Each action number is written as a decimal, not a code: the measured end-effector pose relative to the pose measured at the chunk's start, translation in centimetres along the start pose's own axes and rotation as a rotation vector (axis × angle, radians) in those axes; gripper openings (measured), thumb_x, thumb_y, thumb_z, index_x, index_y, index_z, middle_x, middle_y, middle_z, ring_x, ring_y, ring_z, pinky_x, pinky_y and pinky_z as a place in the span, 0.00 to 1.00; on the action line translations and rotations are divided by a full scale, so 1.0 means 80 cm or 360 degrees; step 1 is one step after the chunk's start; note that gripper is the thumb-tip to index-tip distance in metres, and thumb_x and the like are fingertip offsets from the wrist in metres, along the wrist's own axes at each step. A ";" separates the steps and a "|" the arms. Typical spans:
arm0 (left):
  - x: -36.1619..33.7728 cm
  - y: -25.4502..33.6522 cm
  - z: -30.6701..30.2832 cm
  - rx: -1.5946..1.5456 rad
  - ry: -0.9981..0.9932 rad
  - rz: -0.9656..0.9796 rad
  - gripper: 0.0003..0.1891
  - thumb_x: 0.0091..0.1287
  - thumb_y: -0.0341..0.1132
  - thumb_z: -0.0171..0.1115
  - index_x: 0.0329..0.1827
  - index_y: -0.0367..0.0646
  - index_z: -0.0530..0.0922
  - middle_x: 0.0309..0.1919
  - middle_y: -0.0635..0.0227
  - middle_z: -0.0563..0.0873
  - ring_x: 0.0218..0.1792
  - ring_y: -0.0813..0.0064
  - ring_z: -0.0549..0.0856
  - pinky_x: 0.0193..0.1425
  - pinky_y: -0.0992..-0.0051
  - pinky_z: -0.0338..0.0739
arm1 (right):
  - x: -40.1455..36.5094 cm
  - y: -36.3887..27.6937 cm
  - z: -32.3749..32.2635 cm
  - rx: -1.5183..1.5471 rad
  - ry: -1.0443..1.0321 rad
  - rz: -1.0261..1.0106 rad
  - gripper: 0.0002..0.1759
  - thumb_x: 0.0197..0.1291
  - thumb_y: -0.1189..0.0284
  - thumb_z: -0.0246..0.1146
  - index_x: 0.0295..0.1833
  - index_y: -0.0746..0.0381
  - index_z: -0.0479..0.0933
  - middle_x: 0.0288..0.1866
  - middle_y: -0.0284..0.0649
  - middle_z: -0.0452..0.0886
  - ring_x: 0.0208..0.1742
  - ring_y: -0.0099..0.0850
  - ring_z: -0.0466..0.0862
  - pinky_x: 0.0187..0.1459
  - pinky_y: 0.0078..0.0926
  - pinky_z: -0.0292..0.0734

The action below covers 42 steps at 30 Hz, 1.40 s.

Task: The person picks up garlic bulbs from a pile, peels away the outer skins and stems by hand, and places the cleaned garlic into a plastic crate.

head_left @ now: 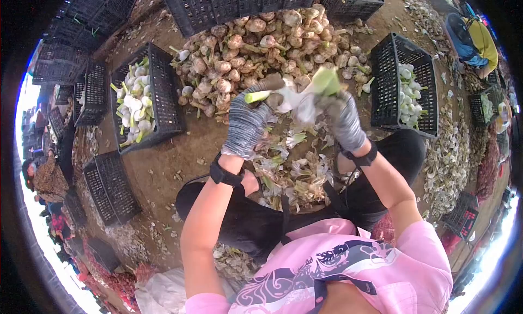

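Observation:
Both my hands wear grey gloves and are raised in front of the heap of unpeeled garlic (223, 69). My left hand (251, 115) is closed around a garlic bulb (286, 96), whose green-white stem (256, 96) sticks out to the left. My right hand (343, 115) pinches a pale green and white strip of peel (326, 82), blurred by motion, beside the bulb. Below the hands, loose peelings (297, 172) lie on the ground between my legs.
Black crates of white garlic stand at left (168, 104) and right (384, 85). Another black crate (229, 9) stands behind the heap. A dark crate (111, 188) sits lower left. People are at the far left (52, 178) and upper right (482, 41).

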<state>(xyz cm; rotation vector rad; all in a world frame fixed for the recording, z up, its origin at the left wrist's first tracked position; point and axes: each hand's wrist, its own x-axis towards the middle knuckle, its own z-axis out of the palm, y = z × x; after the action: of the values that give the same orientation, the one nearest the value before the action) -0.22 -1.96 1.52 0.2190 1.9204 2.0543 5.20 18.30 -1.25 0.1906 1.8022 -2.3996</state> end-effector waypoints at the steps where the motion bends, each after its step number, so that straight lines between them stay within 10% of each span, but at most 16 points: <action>1: 0.000 0.003 -0.004 0.0078 -0.0139 0.0117 0.12 0.58 0.30 0.63 0.45 0.40 0.79 0.45 0.65 0.82 0.42 0.79 0.80 0.48 0.79 0.74 | 0.004 0.001 -0.004 -0.0218 0.0116 -0.0110 0.13 0.58 0.73 0.54 0.48 0.66 0.71 0.39 0.35 0.78 0.41 0.28 0.78 0.43 0.23 0.73; 4: -0.005 0.015 0.000 0.0208 -0.0342 0.0307 0.09 0.57 0.28 0.62 0.41 0.42 0.81 0.47 0.65 0.81 0.44 0.78 0.79 0.49 0.79 0.73 | 0.013 -0.021 -0.007 0.1134 -0.0509 0.0062 0.10 0.60 0.72 0.51 0.45 0.64 0.73 0.36 0.37 0.79 0.36 0.26 0.80 0.32 0.21 0.78; 6: -0.010 0.020 0.006 -0.0558 -0.0544 -0.0007 0.09 0.56 0.28 0.63 0.40 0.40 0.81 0.49 0.65 0.79 0.46 0.76 0.79 0.49 0.78 0.73 | 0.013 -0.001 -0.001 0.1456 -0.0258 0.0397 0.11 0.61 0.71 0.50 0.46 0.64 0.73 0.35 0.39 0.79 0.33 0.26 0.81 0.28 0.18 0.78; 7: -0.005 -0.011 -0.003 -0.0832 -0.0592 -0.0069 0.14 0.55 0.27 0.63 0.45 0.38 0.77 0.50 0.63 0.78 0.48 0.72 0.79 0.49 0.76 0.76 | 0.019 0.010 -0.006 0.1964 -0.1017 0.0505 0.11 0.61 0.71 0.51 0.46 0.65 0.73 0.37 0.40 0.80 0.34 0.25 0.81 0.29 0.16 0.78; 8: -0.007 -0.009 -0.003 -0.0829 -0.0585 -0.0067 0.14 0.55 0.27 0.63 0.45 0.38 0.77 0.50 0.63 0.78 0.48 0.72 0.79 0.49 0.76 0.76 | 0.016 0.005 -0.001 0.1965 -0.1023 0.0509 0.11 0.61 0.71 0.51 0.46 0.65 0.73 0.37 0.40 0.80 0.34 0.25 0.81 0.29 0.16 0.78; 10: -0.011 -0.001 0.000 -0.1577 -0.0320 -0.0485 0.22 0.54 0.34 0.64 0.52 0.35 0.72 0.53 0.60 0.75 0.51 0.64 0.77 0.54 0.68 0.75 | 0.003 -0.009 0.016 0.1208 -0.0246 0.0521 0.13 0.58 0.72 0.55 0.48 0.66 0.72 0.41 0.40 0.80 0.38 0.26 0.80 0.32 0.19 0.78; 12: 0.000 -0.004 -0.008 -0.1751 -0.0287 -0.0591 0.25 0.56 0.32 0.62 0.56 0.33 0.67 0.52 0.58 0.76 0.50 0.61 0.78 0.54 0.67 0.77 | -0.005 0.019 -0.004 -0.0369 -0.0645 -0.0599 0.22 0.50 0.73 0.64 0.52 0.65 0.71 0.46 0.40 0.78 0.44 0.26 0.79 0.44 0.22 0.76; 15: 0.008 -0.026 -0.020 -0.1844 -0.0018 -0.0685 0.21 0.58 0.29 0.58 0.55 0.33 0.68 0.51 0.55 0.76 0.49 0.64 0.79 0.51 0.69 0.79 | -0.007 -0.008 -0.013 0.0754 -0.0863 0.0849 0.20 0.49 0.71 0.66 0.48 0.66 0.73 0.45 0.42 0.77 0.44 0.28 0.78 0.43 0.22 0.75; 20: 0.016 -0.050 -0.027 -0.1765 0.0082 -0.0788 0.19 0.63 0.32 0.53 0.55 0.33 0.68 0.49 0.56 0.78 0.49 0.65 0.79 0.47 0.72 0.81 | 0.013 -0.040 0.021 -0.1055 -0.1040 -0.0070 0.25 0.45 0.60 0.69 0.44 0.65 0.73 0.36 0.42 0.79 0.36 0.30 0.79 0.37 0.25 0.75; 22: 0.014 -0.045 -0.024 -0.1816 0.0066 -0.0778 0.17 0.64 0.32 0.52 0.54 0.35 0.70 0.47 0.58 0.79 0.47 0.68 0.80 0.45 0.75 0.82 | 0.020 -0.021 0.032 -0.1681 -0.0193 -0.0213 0.26 0.43 0.57 0.69 0.44 0.63 0.74 0.35 0.44 0.78 0.36 0.32 0.79 0.36 0.28 0.74; 24: 0.014 -0.054 -0.024 -0.1749 0.0129 -0.0842 0.16 0.64 0.34 0.53 0.52 0.36 0.71 0.46 0.59 0.79 0.44 0.69 0.81 0.43 0.76 0.82 | 0.020 -0.018 0.050 -0.1448 0.0052 -0.0345 0.28 0.41 0.57 0.71 0.44 0.63 0.73 0.33 0.46 0.76 0.34 0.39 0.79 0.34 0.30 0.74; 26: 0.011 -0.057 -0.020 -0.1678 0.0190 -0.0909 0.15 0.64 0.35 0.55 0.51 0.38 0.72 0.44 0.61 0.80 0.42 0.70 0.82 0.42 0.77 0.82 | 0.026 -0.013 0.060 -0.1680 0.0215 -0.1126 0.31 0.39 0.55 0.72 0.45 0.63 0.72 0.34 0.46 0.76 0.33 0.39 0.78 0.34 0.30 0.74; 32: -0.004 -0.041 -0.005 -0.0708 0.0427 -0.0755 0.16 0.61 0.45 0.59 0.44 0.43 0.77 0.32 0.69 0.82 0.28 0.77 0.81 0.28 0.77 0.79 | 0.043 -0.019 0.052 -0.1247 -0.0049 -0.0488 0.24 0.47 0.63 0.68 0.47 0.63 0.71 0.41 0.41 0.77 0.40 0.28 0.78 0.40 0.26 0.75; 34: -0.005 -0.039 -0.009 -0.0654 0.0508 -0.0909 0.16 0.61 0.46 0.60 0.43 0.44 0.77 0.30 0.70 0.82 0.25 0.78 0.80 0.26 0.79 0.77 | 0.039 -0.018 0.041 0.0047 -0.0206 0.0067 0.18 0.53 0.69 0.65 0.47 0.64 0.71 0.44 0.37 0.78 0.43 0.23 0.77 0.44 0.22 0.73; 42: -0.006 -0.030 -0.001 -0.0369 0.0573 -0.0455 0.12 0.63 0.39 0.58 0.34 0.38 0.73 0.23 0.68 0.79 0.19 0.82 0.77 0.22 0.79 0.73 | 0.029 0.019 0.046 -0.0236 -0.0111 -0.0249 0.21 0.60 0.61 0.58 0.51 0.67 0.69 0.44 0.36 0.76 0.44 0.19 0.73 0.47 0.18 0.71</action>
<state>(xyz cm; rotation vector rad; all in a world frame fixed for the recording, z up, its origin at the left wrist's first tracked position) 0.48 -2.10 -0.84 -0.4818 1.7478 2.1995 3.15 14.23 -2.07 -0.0515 2.0212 -2.3254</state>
